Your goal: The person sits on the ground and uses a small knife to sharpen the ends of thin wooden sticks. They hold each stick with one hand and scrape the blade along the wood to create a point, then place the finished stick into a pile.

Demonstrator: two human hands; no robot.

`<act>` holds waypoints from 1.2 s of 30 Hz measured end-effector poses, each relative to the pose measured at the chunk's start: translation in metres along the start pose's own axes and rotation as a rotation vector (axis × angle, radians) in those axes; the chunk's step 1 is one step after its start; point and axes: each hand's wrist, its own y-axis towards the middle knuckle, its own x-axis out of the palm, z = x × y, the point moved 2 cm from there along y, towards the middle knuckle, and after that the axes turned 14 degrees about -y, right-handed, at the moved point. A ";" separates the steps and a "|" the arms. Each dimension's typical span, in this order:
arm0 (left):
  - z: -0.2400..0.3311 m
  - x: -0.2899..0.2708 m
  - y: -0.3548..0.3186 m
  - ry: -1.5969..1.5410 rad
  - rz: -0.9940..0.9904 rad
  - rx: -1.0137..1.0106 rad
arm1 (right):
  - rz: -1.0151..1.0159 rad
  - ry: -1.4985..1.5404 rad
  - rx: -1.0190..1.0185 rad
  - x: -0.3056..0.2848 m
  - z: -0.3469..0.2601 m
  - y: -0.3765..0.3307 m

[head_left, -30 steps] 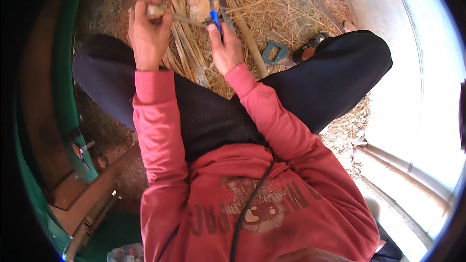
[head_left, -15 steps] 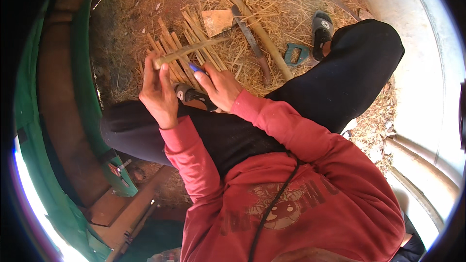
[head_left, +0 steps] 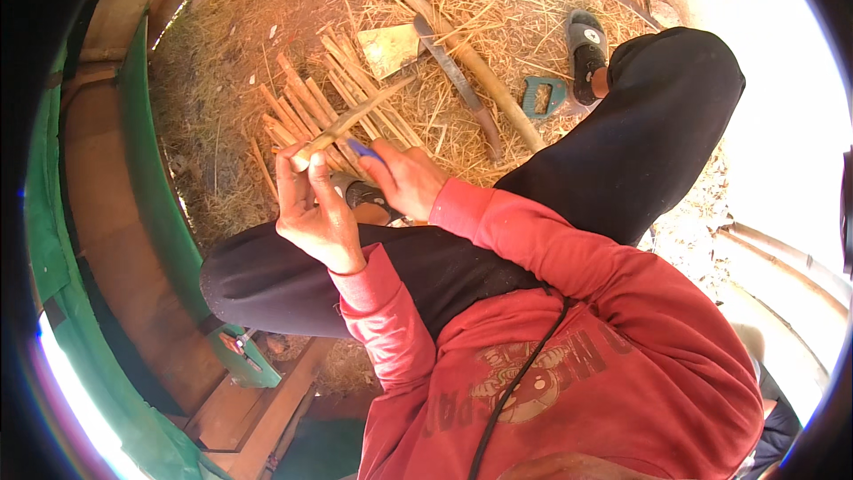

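Note:
My left hand point(head_left: 318, 212) pinches the near end of a split wooden stick point(head_left: 357, 114) between thumb and fingers. The stick slants up to the right and narrows toward its far tip. Close beside its near half, my right hand point(head_left: 410, 180) is closed on a small blue-handled tool point(head_left: 364, 150); its working end is hidden or too small to make out. Beneath the held stick, several split wooden sticks point(head_left: 300, 107) lie side by side on the straw-covered ground.
A machete point(head_left: 455, 76) with a wooden handle lies beside a long pole point(head_left: 484, 67). Left of the blade is a flat wooden block point(head_left: 386, 49). A teal D-shaped handle point(head_left: 544, 97) rests near my sandalled foot point(head_left: 586, 40). Green sheeting and boards point(head_left: 147, 178) line the left side.
The stick is tilted more steeply, its near end lower in the picture. My left hand has shifted down and right. The whole view has shifted slightly.

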 end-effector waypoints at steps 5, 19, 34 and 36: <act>-0.003 0.000 0.000 0.029 0.036 -0.011 | 0.046 -0.098 0.077 0.005 0.020 0.008; -0.001 -0.001 -0.003 0.011 0.086 -0.001 | -0.072 -0.070 0.018 -0.002 -0.001 -0.001; -0.007 -0.011 -0.002 -0.047 0.111 -0.074 | -0.014 -0.222 0.110 0.019 0.022 0.008; -0.010 -0.009 -0.003 -0.061 0.121 -0.065 | -0.051 -0.221 0.089 0.013 0.011 0.006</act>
